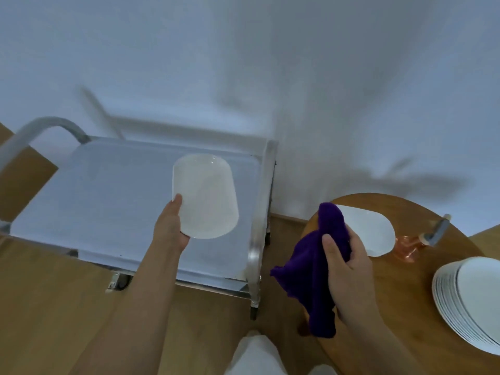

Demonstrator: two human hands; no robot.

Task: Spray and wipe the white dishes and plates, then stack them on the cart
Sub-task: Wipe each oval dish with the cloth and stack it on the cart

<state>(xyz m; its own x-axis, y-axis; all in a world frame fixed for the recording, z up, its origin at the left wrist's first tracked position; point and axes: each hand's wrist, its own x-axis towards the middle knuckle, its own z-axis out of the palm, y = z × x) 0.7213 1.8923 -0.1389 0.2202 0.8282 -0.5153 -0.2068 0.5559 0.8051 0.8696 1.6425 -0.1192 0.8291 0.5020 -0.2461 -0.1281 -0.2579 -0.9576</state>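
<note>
- The left hand (173, 226) grips a white oval dish (205, 196) by its near-left rim, thumb on top, remaining fingers hidden beneath.
- The dish is over the right half of the cart (108, 190) top tray. Whether it is resting on the tray or just above it cannot be determined.
- The dish's long axis runs near-to-far, angled slightly to the right; the gripped end is the near one.
- The right hand (349, 269) is closed around a purple cloth (316, 266), which hangs below the fist, just beside the near-left edge of the round wooden table (405, 307).
- A second oval dish (370, 231) lies on the table just beyond the right hand; a stack of plates (470, 301) sits farther right.
- Judgement: the left hand alone controls placement; the dish needs only to be lowered and released on the tray.
- A spray bottle (422, 239) lies on the table, to the right of the second dish.
</note>
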